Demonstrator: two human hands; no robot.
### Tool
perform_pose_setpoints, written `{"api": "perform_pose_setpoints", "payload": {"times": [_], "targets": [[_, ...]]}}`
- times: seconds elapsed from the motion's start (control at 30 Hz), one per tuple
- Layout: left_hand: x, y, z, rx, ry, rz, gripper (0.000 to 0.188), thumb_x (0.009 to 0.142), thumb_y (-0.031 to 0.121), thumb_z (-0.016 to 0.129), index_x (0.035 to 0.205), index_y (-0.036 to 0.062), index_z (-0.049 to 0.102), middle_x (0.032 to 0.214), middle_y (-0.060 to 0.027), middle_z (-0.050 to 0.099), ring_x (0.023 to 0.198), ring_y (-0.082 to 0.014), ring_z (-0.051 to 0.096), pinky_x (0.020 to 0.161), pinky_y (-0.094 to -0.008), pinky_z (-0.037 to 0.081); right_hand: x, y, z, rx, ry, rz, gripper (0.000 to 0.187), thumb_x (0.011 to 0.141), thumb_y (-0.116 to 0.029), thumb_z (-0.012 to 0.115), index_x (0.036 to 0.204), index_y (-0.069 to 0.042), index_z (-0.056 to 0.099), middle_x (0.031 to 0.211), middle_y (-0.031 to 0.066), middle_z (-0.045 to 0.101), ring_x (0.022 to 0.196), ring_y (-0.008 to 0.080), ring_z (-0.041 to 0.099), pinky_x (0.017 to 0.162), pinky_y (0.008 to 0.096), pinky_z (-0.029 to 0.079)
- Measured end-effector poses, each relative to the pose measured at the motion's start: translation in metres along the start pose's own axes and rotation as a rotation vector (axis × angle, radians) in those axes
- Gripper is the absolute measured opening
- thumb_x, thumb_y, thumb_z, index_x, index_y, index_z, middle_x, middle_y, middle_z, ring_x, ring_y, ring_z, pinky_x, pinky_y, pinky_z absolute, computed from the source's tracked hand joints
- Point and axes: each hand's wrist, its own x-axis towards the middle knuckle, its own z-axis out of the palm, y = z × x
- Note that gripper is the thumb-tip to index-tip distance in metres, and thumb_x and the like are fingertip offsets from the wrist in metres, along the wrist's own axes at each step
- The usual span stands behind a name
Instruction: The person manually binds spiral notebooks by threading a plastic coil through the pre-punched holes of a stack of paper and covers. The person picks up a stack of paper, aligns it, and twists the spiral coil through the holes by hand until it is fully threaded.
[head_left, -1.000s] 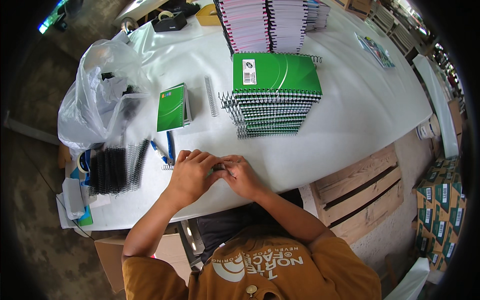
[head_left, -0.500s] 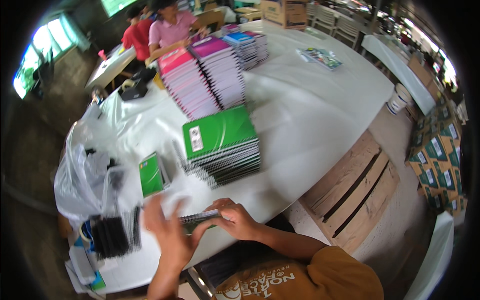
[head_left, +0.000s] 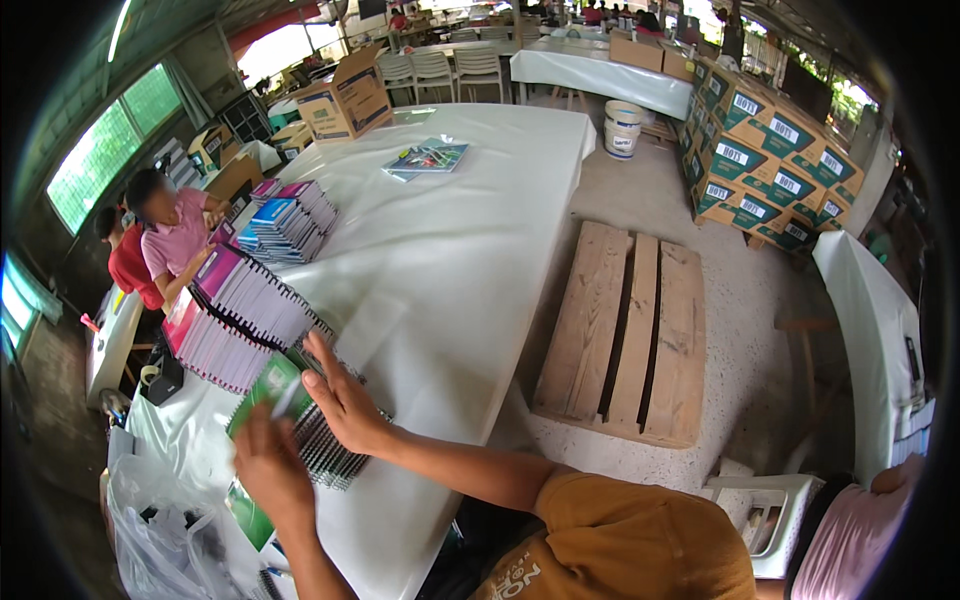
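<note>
A stack of green spiral-bound notebooks (head_left: 335, 455) stands near the table's front edge. Both of my hands are at this stack. My right hand (head_left: 345, 405) lies along its right side with fingers stretched out and nothing gripped. My left hand (head_left: 270, 470) is at the left side, its fingers smeared by motion, so I cannot tell whether it holds anything. Between the hands part of a green cover (head_left: 275, 385) shows. Another green notebook (head_left: 250, 515) lies below my left hand, partly hidden by it.
Tall stacks of magenta notebooks (head_left: 255, 305) and pink notebooks (head_left: 215, 350) stand just beyond, with blue ones (head_left: 280, 230) farther back. A clear plastic bag (head_left: 160, 520) sits at left. A wooden pallet (head_left: 625, 335) lies right of the table. A person in pink (head_left: 175, 235) works across the table.
The view has swung to the right. My hands have moved from a spiral-bound notebook at the table's front edge to the green stack, and the right hand's fingers have straightened.
</note>
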Motion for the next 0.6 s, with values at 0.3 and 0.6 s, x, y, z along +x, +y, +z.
{"api": "perform_pose_setpoints", "payload": {"times": [0.3, 0.6], "targets": [[-0.026, -0.040, 0.044, -0.636, 0.353, -0.562, 0.032, 0.095, 0.024, 0.050, 0.109, -0.0039, 0.058, 0.103, -0.0133, 0.060, 0.093, -0.0201, 0.057, 0.083, -0.0310, 0.044, 0.002, 0.014, 0.014, -0.064, 0.089, -0.107, 0.047, 0.094, -0.028, 0.050, 0.129, 0.001, 0.043, 0.112, 0.0248, 0.058, 0.099, 0.0352, 0.061, 0.083, 0.0376, 0.048], [-0.033, -0.055, 0.062, -0.591, 0.559, -0.595, 0.029, 0.096, 0.021, 0.050, 0.077, -0.0006, 0.050, 0.070, -0.0029, 0.048, 0.066, -0.0115, 0.041, 0.062, -0.0263, 0.039, 0.006, 0.020, 0.022, -0.080, 0.135, -0.125, 0.035, 0.086, -0.017, 0.063, 0.116, -0.001, 0.057, 0.106, 0.0183, 0.064, 0.089, 0.0233, 0.064, 0.077, 0.0307, 0.049]]}}
